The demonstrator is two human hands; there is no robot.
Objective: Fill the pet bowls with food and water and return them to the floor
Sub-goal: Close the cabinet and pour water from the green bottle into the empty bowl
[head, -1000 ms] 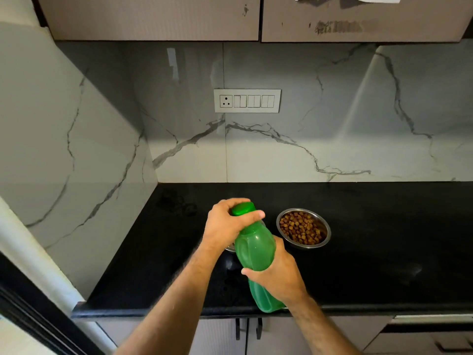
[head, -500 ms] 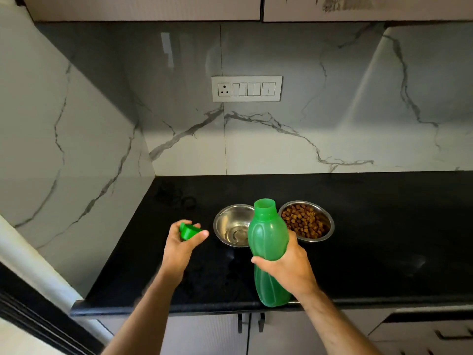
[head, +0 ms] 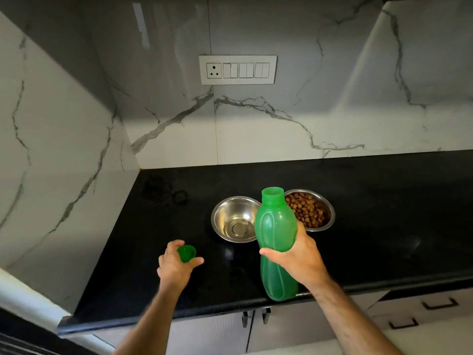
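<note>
Head view: your right hand (head: pixel 298 257) grips the uncapped green bottle (head: pixel 276 242) upright over the near bench (head: pixel 384 226) edge. Your left hand (head: pixel 176 265) pinches its green cap (head: pixel 186 253). Farther back, the empty steel bowl (head: pixel 235 219) sits left of the kibble bowl (head: pixel 311 210).

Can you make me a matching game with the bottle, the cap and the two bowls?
Things:
1. green bottle
2. green cap
3. left steel bowl
4. right steel bowl

States:
A. full of brown kibble
B. held in the left hand
C. no kibble inside
D. open, upright, held in the right hand

Pairs: 1-D, 2-B, 3-C, 4-A
</note>
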